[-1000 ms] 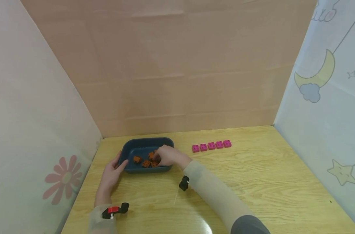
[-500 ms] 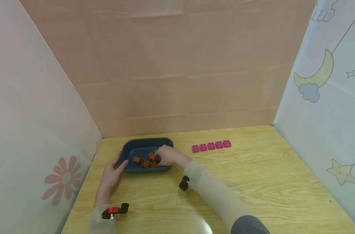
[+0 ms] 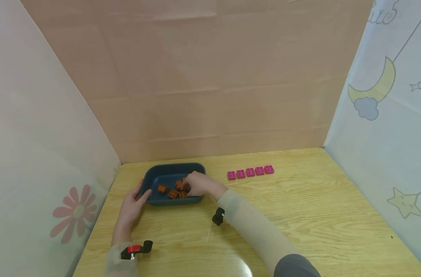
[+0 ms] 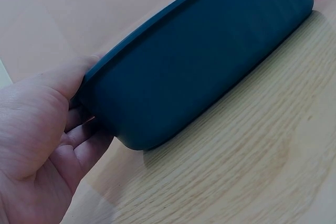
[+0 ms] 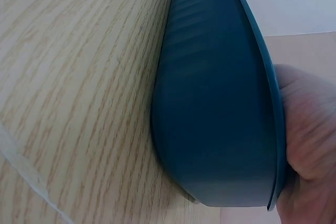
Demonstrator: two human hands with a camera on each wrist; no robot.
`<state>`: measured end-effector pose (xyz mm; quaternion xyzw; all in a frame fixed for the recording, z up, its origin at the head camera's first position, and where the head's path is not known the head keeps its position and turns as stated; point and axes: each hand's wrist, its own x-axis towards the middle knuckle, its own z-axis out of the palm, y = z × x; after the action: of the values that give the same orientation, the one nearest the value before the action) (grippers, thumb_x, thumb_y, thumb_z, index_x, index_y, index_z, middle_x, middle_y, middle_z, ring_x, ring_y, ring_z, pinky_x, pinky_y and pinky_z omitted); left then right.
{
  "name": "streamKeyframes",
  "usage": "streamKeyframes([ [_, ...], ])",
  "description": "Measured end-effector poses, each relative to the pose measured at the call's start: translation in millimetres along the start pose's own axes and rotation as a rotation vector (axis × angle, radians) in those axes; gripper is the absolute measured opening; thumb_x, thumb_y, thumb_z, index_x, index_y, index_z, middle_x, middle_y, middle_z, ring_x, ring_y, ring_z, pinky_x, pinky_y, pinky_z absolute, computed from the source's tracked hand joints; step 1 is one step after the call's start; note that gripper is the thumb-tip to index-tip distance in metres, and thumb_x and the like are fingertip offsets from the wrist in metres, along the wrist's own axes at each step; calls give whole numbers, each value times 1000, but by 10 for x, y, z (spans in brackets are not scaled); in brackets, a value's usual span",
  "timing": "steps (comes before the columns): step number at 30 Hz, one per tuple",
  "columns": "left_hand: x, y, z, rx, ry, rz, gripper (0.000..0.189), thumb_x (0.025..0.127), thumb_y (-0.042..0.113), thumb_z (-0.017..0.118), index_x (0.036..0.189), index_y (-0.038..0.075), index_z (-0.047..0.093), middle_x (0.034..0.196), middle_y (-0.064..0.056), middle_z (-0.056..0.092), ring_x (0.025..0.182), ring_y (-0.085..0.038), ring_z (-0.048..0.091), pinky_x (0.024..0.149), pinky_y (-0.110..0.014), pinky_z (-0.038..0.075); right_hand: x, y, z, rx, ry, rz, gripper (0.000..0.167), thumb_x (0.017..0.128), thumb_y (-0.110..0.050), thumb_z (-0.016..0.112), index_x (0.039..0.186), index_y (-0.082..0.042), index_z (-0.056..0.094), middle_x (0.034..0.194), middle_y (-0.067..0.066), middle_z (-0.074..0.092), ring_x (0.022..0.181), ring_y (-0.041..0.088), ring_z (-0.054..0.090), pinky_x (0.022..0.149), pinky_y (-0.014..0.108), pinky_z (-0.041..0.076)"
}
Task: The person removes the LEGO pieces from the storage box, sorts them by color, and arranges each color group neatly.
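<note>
A dark teal plastic tray [image 3: 168, 202] stands at the back left of the table with several orange toy bricks [image 3: 173, 194] inside. My left hand [image 3: 131, 204] holds the tray's left end. Its thumb is over the rim and its fingers are against the outer wall, as the left wrist view also shows. My right hand [image 3: 198, 184] reaches over the tray's right side, fingers bent down among the bricks. Its fingertips touch or lie close to them, but whether a brick is pinched is hidden. In the right wrist view, the tray wall [image 5: 215, 93] covers those fingers.
Several pink toy bricks [image 3: 250, 172] form a row on the wooden table [image 3: 300, 207], right of the tray. Patterned white cloth walls [image 3: 380, 154] flank the table, and a tan cloth [image 3: 217, 96] hangs behind. Each wrist carries a small black mount [image 3: 218, 216].
</note>
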<state>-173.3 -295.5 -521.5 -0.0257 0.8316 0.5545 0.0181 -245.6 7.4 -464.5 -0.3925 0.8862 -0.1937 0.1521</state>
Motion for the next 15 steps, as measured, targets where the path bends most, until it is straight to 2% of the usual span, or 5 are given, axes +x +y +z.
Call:
streamKeyframes([
  [7, -8, 7, -8, 4, 0, 4, 76, 110, 41, 64, 171, 17, 26, 176, -6, 23, 158, -29, 30, 113, -14, 34, -5, 18, -3, 25, 2, -19, 28, 98, -15, 82, 126, -15, 80, 115, -6, 79, 101, 5, 72, 86, 20, 58],
  [9, -9, 6, -10, 7, 1, 6, 76, 110, 41, 64, 171, 16, 26, 176, -7, 23, 158, -29, 30, 115, -17, 35, -5, 30, 0, 28, 4, -25, 28, 98, -15, 82, 127, -15, 80, 116, -6, 79, 101, 4, 72, 86, 20, 58],
  [12, -8, 9, -2, 5, 1, 5, 76, 110, 39, 64, 171, 15, 26, 176, -7, 23, 158, -30, 30, 120, -30, 34, -9, 52, 5, 43, 13, -39, 29, 98, -16, 81, 127, -15, 80, 116, -5, 79, 99, 3, 72, 85, 20, 58],
  [15, -14, 26, 9, 4, -2, -5, 77, 110, 40, 64, 171, 15, 25, 176, -6, 22, 159, -30, 28, 122, -39, 31, -24, 82, -4, 94, 35, -60, 30, 97, -16, 82, 128, -14, 80, 117, -5, 78, 97, 2, 71, 85, 18, 57],
])
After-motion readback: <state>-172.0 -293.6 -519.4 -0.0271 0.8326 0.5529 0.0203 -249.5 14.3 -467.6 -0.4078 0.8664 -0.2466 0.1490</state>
